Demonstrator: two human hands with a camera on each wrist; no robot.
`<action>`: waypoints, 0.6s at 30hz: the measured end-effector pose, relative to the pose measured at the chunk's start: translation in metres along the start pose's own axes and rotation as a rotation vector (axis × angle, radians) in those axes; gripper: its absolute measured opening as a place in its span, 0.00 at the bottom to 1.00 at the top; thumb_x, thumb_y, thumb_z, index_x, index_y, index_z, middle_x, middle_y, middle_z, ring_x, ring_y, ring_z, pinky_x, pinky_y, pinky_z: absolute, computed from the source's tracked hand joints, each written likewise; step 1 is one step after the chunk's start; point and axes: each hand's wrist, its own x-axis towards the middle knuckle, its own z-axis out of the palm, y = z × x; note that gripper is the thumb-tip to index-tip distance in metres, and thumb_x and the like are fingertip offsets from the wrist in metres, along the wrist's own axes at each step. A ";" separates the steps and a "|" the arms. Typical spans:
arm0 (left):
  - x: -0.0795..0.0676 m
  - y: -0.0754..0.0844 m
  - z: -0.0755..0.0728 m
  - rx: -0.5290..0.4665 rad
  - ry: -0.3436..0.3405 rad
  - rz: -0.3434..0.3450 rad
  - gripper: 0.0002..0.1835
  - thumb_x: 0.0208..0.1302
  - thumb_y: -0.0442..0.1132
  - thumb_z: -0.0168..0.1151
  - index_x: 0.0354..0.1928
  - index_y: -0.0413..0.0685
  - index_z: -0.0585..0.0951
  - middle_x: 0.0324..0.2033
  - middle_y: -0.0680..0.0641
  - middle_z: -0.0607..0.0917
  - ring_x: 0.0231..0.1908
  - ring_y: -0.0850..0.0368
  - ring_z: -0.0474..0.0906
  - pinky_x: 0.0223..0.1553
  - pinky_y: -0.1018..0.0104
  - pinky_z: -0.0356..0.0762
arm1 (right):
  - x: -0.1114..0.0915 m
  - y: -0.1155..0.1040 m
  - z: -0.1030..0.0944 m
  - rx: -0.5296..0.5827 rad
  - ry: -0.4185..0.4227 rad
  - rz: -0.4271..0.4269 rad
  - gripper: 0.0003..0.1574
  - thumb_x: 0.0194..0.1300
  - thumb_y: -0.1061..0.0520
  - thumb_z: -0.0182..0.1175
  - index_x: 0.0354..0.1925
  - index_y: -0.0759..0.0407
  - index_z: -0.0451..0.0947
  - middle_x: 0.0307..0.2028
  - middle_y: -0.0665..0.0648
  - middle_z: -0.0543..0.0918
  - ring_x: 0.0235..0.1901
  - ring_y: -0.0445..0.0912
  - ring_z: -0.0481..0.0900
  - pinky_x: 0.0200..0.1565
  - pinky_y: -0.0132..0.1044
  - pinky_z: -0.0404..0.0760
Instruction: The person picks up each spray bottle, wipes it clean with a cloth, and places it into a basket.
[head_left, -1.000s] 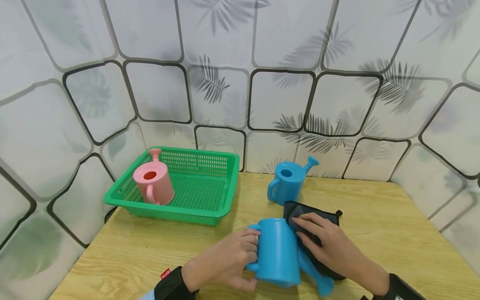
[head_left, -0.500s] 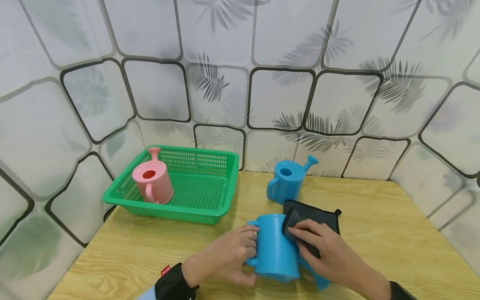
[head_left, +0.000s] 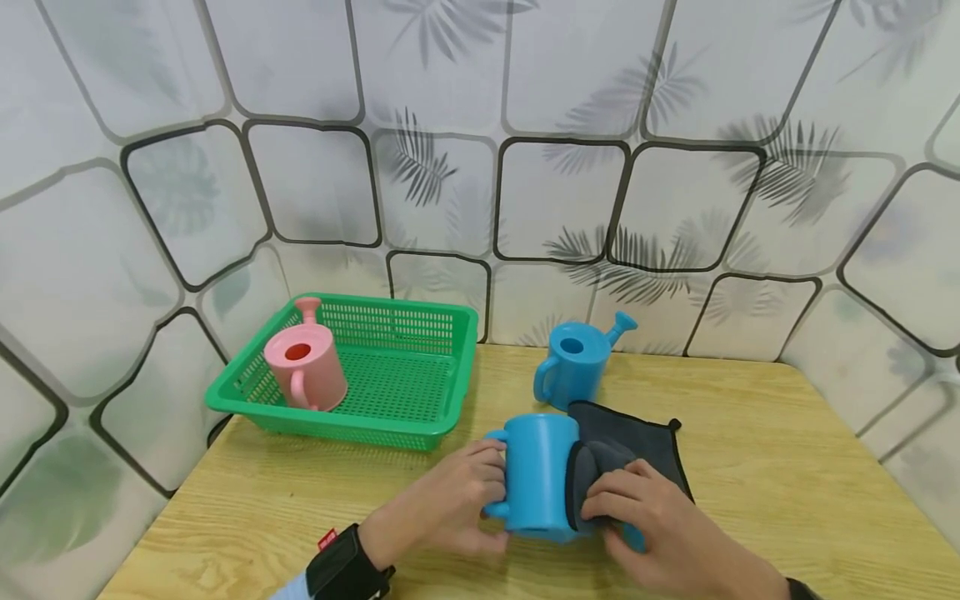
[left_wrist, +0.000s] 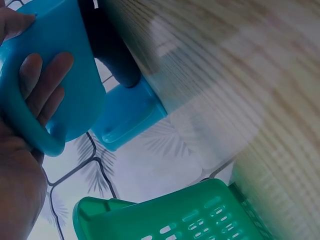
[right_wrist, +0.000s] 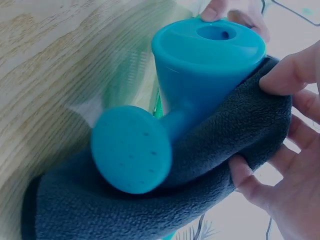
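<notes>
A blue watering can point(head_left: 534, 475) lies tipped over the table in the head view, its handle on the left. My left hand point(head_left: 457, 504) holds it by that handle, fingers passing through the loop in the left wrist view. With my right hand point(head_left: 663, 525) I pinch a fold of dark grey cloth point(head_left: 633, 433) against the can's right side. The right wrist view shows the cloth point(right_wrist: 220, 135) wrapped along the can's wall below the spout, whose round sprinkler head point(right_wrist: 131, 150) faces the camera. The rest of the cloth lies spread on the table.
A second blue watering can point(head_left: 576, 367) stands upright behind the cloth. At the back left, a green basket point(head_left: 337, 425) holds a pink watering can point(head_left: 311, 371). A patterned curtain point(head_left: 442, 192) hangs behind the wooden table point(head_left: 757, 442).
My right hand has lifted a fold of cloth onto the can and slid it down the right side, partly covering the spout. The held can has shifted slightly left and away from me.
</notes>
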 end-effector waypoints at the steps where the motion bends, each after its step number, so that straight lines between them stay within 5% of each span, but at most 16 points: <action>1: 0.000 0.000 0.000 0.003 0.004 -0.003 0.16 0.42 0.49 0.69 0.14 0.52 0.72 0.15 0.58 0.75 0.34 0.60 0.75 0.63 0.59 0.69 | 0.000 0.000 0.000 0.003 0.009 -0.017 0.17 0.53 0.64 0.65 0.40 0.46 0.81 0.38 0.44 0.82 0.39 0.38 0.76 0.41 0.34 0.71; 8: -0.001 0.000 -0.003 -0.026 -0.009 -0.050 0.14 0.43 0.47 0.69 0.16 0.52 0.74 0.17 0.57 0.78 0.37 0.59 0.76 0.65 0.58 0.65 | -0.001 0.002 0.001 0.019 0.060 -0.104 0.08 0.67 0.56 0.56 0.38 0.46 0.81 0.37 0.43 0.83 0.37 0.38 0.77 0.45 0.32 0.65; 18: -0.004 -0.001 -0.003 -0.049 -0.007 -0.026 0.13 0.43 0.46 0.68 0.16 0.52 0.74 0.16 0.58 0.74 0.35 0.60 0.73 0.66 0.59 0.65 | 0.000 0.007 -0.004 -0.052 0.035 -0.083 0.20 0.73 0.44 0.47 0.49 0.48 0.82 0.54 0.59 0.79 0.52 0.49 0.76 0.51 0.31 0.77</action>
